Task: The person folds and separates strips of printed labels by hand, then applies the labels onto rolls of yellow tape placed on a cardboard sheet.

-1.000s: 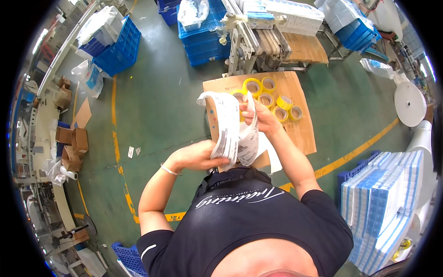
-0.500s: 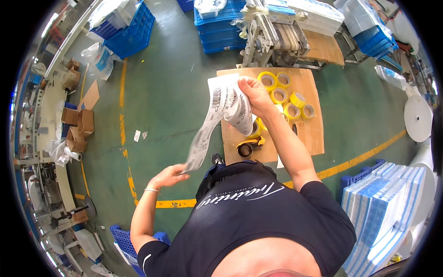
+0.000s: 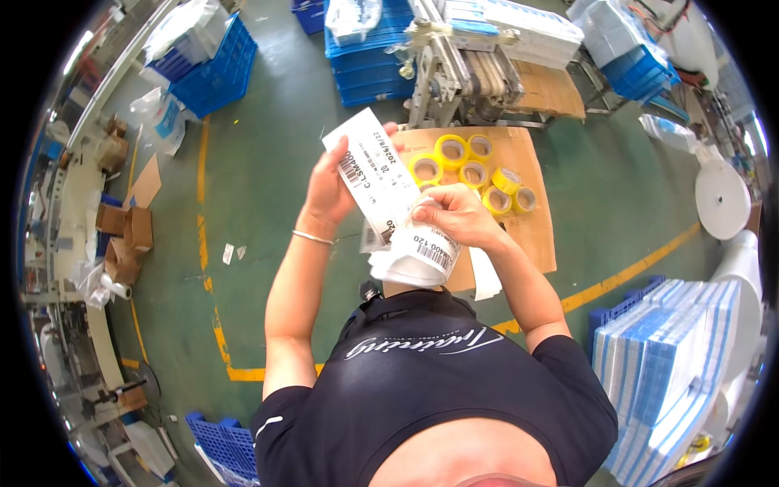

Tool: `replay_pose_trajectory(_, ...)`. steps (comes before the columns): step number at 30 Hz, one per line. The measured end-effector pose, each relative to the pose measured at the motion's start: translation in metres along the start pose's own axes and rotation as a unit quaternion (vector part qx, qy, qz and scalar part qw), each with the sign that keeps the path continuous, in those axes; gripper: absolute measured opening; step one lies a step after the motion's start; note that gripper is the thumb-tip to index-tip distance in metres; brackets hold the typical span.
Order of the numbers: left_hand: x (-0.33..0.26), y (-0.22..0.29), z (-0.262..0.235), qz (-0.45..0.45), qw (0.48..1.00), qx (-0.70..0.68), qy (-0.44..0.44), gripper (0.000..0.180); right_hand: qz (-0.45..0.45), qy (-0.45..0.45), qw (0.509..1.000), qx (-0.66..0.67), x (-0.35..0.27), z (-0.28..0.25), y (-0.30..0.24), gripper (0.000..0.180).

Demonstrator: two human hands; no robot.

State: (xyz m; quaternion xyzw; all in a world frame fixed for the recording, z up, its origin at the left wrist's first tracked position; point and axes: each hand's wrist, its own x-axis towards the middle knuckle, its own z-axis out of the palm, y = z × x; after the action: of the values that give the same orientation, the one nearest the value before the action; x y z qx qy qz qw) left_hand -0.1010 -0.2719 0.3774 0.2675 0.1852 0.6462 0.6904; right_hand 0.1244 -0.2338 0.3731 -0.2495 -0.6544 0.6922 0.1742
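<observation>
A long strip of white printed labels is held up in front of my chest. My left hand grips its upper stretch, thumb at the left edge and fingertips showing behind the far right edge. With thumb and fingers, my right hand pinches the strip lower down, where it folds over and hangs in a loose curl. Beyond my right hand, several yellow rolls of tape rest on a brown cardboard sheet. A narrow white paper lies at that sheet's near edge.
Past the cardboard stands a metal roller machine, with stacked blue crates beside it. A wrapped blue-and-white stack is near on the right, below a big white roll. Open cartons sit far left, and a blue pallet near left.
My left hand has risen from low left to the strip's upper part. My right hand has come down and nearer. The strip, stretched between them before, is now gathered and folded.
</observation>
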Motion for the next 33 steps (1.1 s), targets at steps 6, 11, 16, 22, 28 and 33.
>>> replay_pose_trajectory(6, 0.043, 0.041, 0.056, 0.071, 0.988, 0.126, -0.062, 0.055, -0.027, 0.071, 0.996, -0.049, -0.012, -0.020, -0.003, 0.016)
replay_pose_trajectory(11, 0.055, 0.055, 0.090, 0.099, 0.984, 0.139, -0.059, 0.045, -0.177, 0.148, 0.963, -0.142, -0.020, -0.039, -0.021, 0.012)
replay_pose_trajectory(16, 0.051, 0.050, 0.111, 0.128, 0.975, 0.171, -0.064, 0.042, -0.217, 0.172, 0.960, 0.033, -0.037, -0.063, -0.079, 0.011)
replay_pose_trajectory(22, 0.049, 0.025, 0.142, 0.129, 0.965, 0.212, -0.084, 0.044, -0.314, 0.322, 0.891, -0.061, -0.002, -0.026, -0.118, 0.023)
replay_pose_trajectory(28, 0.043, 0.017, 0.153, 0.134, 0.963, 0.223, -0.073, 0.044, -0.378, 0.368, 0.847, -0.065, 0.021, -0.015, -0.112, 0.031)
replay_pose_trajectory(33, 0.043, 0.017, 0.157, 0.140, 0.967, 0.206, -0.061, 0.047, -0.311, 0.310, 0.898, -0.044, 0.022, -0.024, -0.109, 0.031)
